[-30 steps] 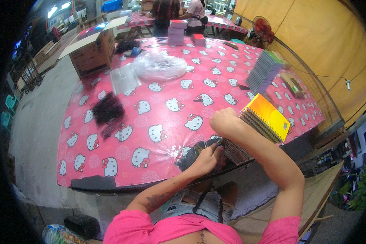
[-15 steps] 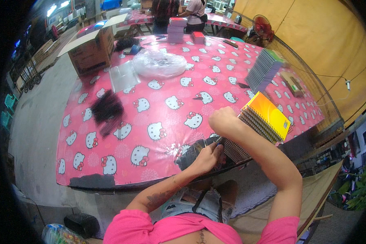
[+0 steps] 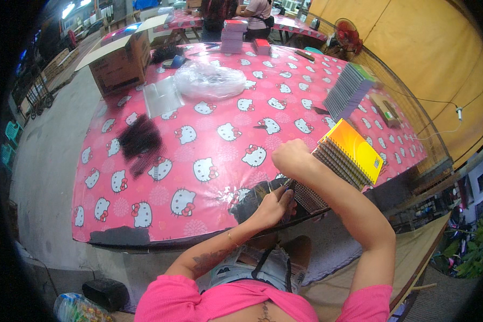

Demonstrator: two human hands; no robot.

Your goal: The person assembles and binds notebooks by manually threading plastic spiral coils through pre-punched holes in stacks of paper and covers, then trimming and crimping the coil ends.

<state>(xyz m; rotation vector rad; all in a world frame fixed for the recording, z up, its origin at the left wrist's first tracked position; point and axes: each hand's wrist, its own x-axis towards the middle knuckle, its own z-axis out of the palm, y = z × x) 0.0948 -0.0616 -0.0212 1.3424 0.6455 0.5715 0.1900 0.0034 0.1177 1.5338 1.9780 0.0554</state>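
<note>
Binding looks partway done: right hand point(image 3: 291, 158) rests closed on the yellow spiral notebook stack point(image 3: 344, 156), left hand point(image 3: 273, 206) pinches its wire coil point(image 3: 306, 196), grey stack point(image 3: 349, 91) beyond waits.

Yellow-covered spiral notebooks point(image 3: 349, 153), stacked on edge, tilted, at the pink table's point(image 3: 198, 139) near right edge

i count two hands at work, left hand point(image 3: 273, 206) and right hand point(image 3: 291, 158), one yellow spiral notebook point(image 3: 354, 150), one stack of notebooks point(image 3: 349, 91), one cardboard box point(image 3: 118, 61), one clear plastic bag point(image 3: 209, 80), two black coil heaps point(image 3: 139, 145), one red fan point(image 3: 349, 35)
</note>
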